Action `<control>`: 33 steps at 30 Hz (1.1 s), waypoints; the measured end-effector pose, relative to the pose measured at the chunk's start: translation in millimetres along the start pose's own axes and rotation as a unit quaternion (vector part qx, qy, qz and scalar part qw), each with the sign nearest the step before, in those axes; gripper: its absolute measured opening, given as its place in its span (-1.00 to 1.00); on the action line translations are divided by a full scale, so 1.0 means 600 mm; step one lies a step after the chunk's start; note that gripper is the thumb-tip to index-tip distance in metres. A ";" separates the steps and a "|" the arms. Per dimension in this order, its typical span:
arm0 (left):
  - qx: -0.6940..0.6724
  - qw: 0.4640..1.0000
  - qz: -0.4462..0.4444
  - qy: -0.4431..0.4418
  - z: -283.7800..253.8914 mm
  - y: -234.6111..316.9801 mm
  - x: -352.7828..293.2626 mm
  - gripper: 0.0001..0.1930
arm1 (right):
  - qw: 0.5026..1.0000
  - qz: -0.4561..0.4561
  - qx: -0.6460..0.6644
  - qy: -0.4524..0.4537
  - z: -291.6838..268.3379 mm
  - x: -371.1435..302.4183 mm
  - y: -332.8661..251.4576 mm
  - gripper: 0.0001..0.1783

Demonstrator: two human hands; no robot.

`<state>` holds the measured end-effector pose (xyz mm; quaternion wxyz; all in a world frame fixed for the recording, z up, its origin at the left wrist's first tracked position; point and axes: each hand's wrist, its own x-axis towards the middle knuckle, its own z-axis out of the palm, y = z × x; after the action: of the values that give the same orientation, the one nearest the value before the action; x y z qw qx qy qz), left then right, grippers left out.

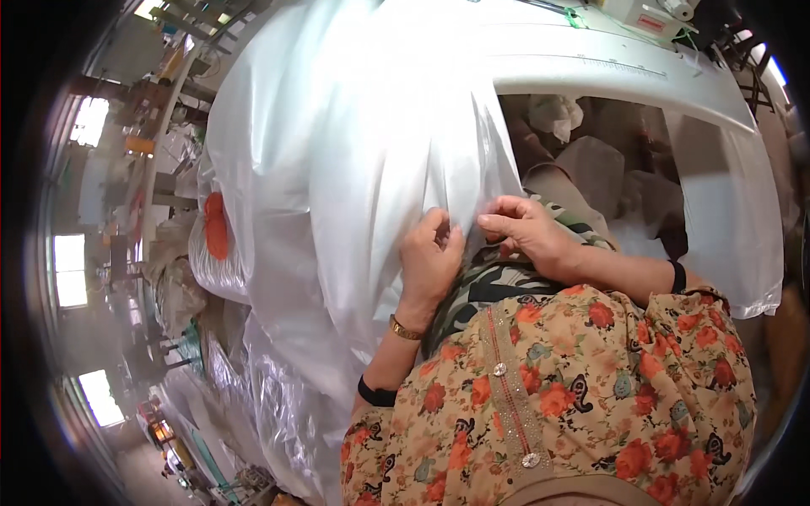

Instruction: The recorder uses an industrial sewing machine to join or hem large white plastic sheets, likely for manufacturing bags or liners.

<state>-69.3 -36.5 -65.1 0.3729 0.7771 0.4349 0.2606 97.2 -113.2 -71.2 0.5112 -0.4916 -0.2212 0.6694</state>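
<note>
A large sheet of white, semi-clear plastic (pixel 354 169) hangs in long folds over the table edge and down into my lap. My left hand (pixel 430 257) is closed on the sheet's lower edge, fingers curled and thumb up. Just to its right, my right hand (pixel 533 234) pinches at the same edge with thumb and forefinger. Its fingertips are slightly blurred, and the bit of film between them hardly shows. Both hands are above my camouflage-patterned trousers (pixel 498 282), a short gap apart.
Behind the sheet is a white work table (pixel 700 88) with a printed ruler scale. Part of a white machine (pixel 650 17) stands at the far right. An orange-red piece (pixel 215 226) lies against the plastic at left. More crumpled clear film (pixel 287 405) is heaped at lower left.
</note>
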 end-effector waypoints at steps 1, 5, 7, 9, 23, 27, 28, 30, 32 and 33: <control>-0.030 0.998 -0.055 -0.030 -0.004 -0.003 -0.007 -0.91 | 0.999 0.028 -0.017 0.009 0.002 0.000 -0.004 -0.80; -0.063 0.993 0.084 0.061 -0.039 0.012 -0.029 -0.92 | 0.986 -0.153 -0.055 -0.029 0.026 -0.026 -0.030 -0.87; -0.150 0.985 0.062 0.059 -0.062 0.031 -0.042 -0.89 | 0.980 -0.177 -0.059 -0.070 0.034 -0.049 -0.048 -0.87; -0.089 0.991 0.098 0.017 -0.064 0.047 -0.041 -0.88 | 0.948 -0.251 -0.179 -0.071 0.043 -0.057 -0.061 -0.87; -0.267 0.959 -0.040 -0.089 -0.019 -0.003 -0.044 -0.80 | 0.609 -0.424 -0.656 -0.141 0.058 -0.038 -0.018 -0.83; -0.303 0.944 -0.105 -0.079 -0.022 0.009 -0.037 -0.79 | 0.612 -0.395 -0.662 -0.175 0.061 -0.035 -0.018 -0.86; -0.305 0.943 -0.107 -0.080 -0.021 0.013 -0.037 -0.79 | 0.616 -0.352 -0.676 -0.199 0.061 -0.035 -0.018 -0.86; -0.332 0.936 -0.099 -0.056 -0.015 0.017 -0.032 -0.90 | 0.590 -0.401 -0.679 -0.176 0.058 -0.032 -0.020 -0.86; -0.290 0.949 -0.097 -0.081 -0.014 0.008 -0.019 -0.89 | 0.564 -0.440 -0.680 -0.161 0.051 -0.031 -0.020 -0.85; -0.252 0.958 -0.093 -0.101 -0.014 0.003 -0.016 -0.86 | 0.580 -0.474 -0.643 -0.157 0.039 -0.032 -0.024 -0.83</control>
<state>-78.8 -42.4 -59.4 0.6215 0.6361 0.3857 0.2456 82.9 -120.1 -41.7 0.2634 -0.4042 -0.8722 0.0810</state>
